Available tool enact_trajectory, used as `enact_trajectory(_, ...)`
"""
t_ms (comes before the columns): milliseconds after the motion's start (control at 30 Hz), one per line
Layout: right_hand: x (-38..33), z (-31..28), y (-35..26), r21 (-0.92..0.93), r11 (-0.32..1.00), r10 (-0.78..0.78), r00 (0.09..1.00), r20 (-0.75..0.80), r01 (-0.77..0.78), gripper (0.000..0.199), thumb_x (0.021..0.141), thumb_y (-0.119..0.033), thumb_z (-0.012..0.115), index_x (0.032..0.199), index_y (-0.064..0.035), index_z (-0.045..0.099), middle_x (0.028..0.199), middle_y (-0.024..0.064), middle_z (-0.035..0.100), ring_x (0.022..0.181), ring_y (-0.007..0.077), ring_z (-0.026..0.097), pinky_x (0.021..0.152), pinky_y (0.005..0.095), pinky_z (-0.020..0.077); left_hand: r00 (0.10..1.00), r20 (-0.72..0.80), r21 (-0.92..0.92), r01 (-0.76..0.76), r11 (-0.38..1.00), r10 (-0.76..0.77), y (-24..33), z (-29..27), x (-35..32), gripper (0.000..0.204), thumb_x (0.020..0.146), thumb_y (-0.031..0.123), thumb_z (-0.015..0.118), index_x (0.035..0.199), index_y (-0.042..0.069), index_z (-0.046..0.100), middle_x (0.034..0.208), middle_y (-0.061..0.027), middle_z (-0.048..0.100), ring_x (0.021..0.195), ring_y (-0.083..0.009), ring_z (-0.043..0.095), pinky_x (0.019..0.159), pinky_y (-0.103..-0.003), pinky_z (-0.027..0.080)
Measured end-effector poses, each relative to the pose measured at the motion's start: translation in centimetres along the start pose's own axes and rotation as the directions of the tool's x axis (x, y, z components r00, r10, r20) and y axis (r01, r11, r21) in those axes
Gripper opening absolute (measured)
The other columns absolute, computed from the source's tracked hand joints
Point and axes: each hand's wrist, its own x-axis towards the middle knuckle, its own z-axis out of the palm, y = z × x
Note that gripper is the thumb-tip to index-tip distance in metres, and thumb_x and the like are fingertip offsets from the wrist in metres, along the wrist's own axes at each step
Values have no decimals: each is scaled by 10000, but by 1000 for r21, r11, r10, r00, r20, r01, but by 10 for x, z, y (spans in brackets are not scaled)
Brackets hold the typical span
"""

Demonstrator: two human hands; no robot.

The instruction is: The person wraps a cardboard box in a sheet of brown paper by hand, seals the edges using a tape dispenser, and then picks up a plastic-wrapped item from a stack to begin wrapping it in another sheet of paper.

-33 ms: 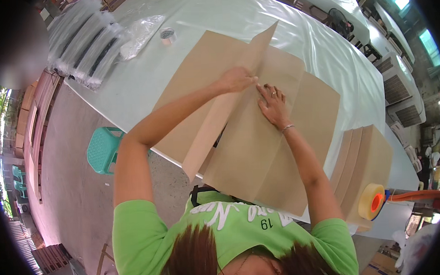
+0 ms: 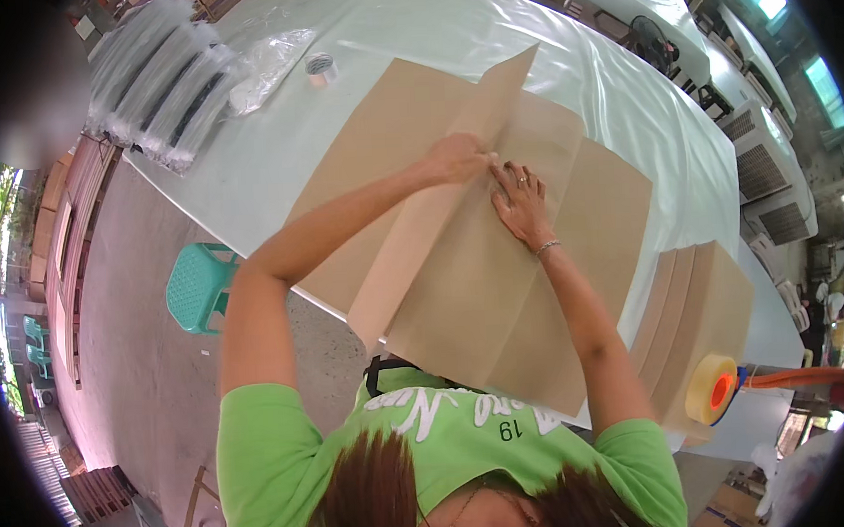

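A large brown cardboard sheet (image 2: pixel 461 299) lies creased on the table in front of me, with a long narrow flap (image 2: pixel 398 255) standing up along its middle. My left hand (image 2: pixel 460 156) is closed on this raised flap near its far half, thumb and fingers pinched toward the crease. Just to its right, my right hand (image 2: pixel 525 202) rests flat on the cardboard, fingers spread beside the fold. The fingertips of both hands come close together at the crease. Side panels of the cardboard extend out to the left and right.
A table (image 2: pixel 374 25) has a glossy plastic cover. On it are a tape roll (image 2: pixel 321 69), clear plastic (image 2: pixel 272 67) and wrapped bundles (image 2: pixel 155 82). Stacked cardboard (image 2: pixel 697 308) and a tape dispenser (image 2: pixel 715 389) stand at right. A green stool (image 2: pixel 197 287) is on the left.
The dark gap between the raised flap and the right panel, near the front edge, has closed up. My left hand has shifted very slightly; my right hand remains flat.
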Motion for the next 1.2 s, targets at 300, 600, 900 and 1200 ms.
enact_trajectory(300, -3, 10, 6, 65, 997, 46, 999, -17, -45, 493, 898, -332, 440, 1297, -49, 502, 1405, 108, 409, 1314, 307, 320, 1074, 441, 226, 986, -125, -142, 89, 986, -107, 26, 86, -13, 393, 874, 318, 558, 719, -36, 631, 651, -221, 591, 657, -385, 587, 737, -476, 438)
enact_trajectory(600, -1, 16, 12, 53, 997, 61, 998, 8, -61, 535, 853, -192, 488, 1361, -39, 417, 1453, 82, 329, 1326, 295, 284, 1070, 445, 228, 946, -264, -282, 113, 953, -190, 4, 114, -18, 492, 841, 372, 625, 657, -77, 543, 608, -227, 524, 582, -333, 479, 670, -443, 392)
enact_trajectory(900, 34, 24, 29, -134, 991, 16, 999, 42, -10, 577, 863, -213, 504, 1402, -56, 375, 1463, 96, 323, 1348, 316, 267, 1086, 473, 219, 935, -344, -191, 19, 981, -85, 2, 121, -28, 446, 844, 345, 635, 631, -40, 561, 584, -192, 533, 573, -329, 487, 721, -392, 410)
enact_trajectory(1200, 118, 26, 100, -477, 876, 47, 997, -68, -74, 521, 920, -258, 492, 1410, -111, 390, 1476, 124, 333, 1398, 352, 230, 1109, 556, 186, 955, -297, -163, -44, 986, -6, 14, 123, -15, 380, 826, 366, 644, 700, 8, 644, 582, -136, 576, 565, -317, 539, 768, -408, 417)
